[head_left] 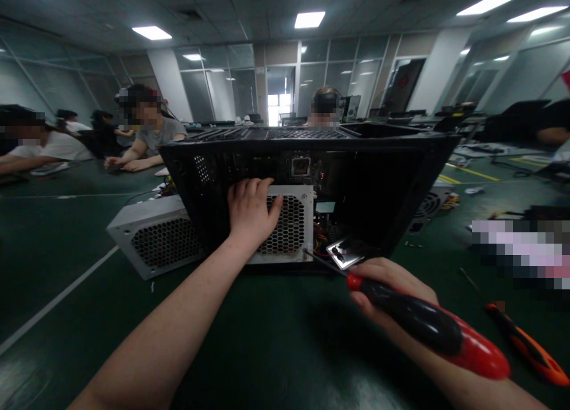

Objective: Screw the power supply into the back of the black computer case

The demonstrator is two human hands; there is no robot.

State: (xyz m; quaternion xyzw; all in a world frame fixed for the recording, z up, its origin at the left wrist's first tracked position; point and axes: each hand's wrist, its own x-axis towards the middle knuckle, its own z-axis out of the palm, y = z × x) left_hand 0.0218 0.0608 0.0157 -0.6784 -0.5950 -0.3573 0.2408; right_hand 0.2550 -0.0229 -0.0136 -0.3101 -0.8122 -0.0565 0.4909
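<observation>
Landmark: black computer case [378,178], rear face toward the camera, on the green table [276,362].

Set into the rear of the case, low and left of centre: grey power supply [296,223], honeycomb grille outward.

On that grille: left hand [250,211], palm flat, fingers spread and extended. Grasps nothing, only presses against the unit.

Just in front of the case, toward its right: right hand [389,279], closed around the black-and-red handle of a screwdriver [427,327]. Shaft angled up and left, tip at the lower right corner of the power supply, beside a shiny metal plate [345,254].

Left of the case, touching or nearly so: second power supply [154,235], loose on the table. Well right of the case: orange-handled screwdriver [525,341], lying untouched.

Beyond the case: other people seated at the same table, hands apart from this work.

Progress, as a judgement: unit appears seated in its bay, so placing looks done. Fastening seems under way at the one corner. Screws too small to make out; cannot tell how many corners remain.
</observation>
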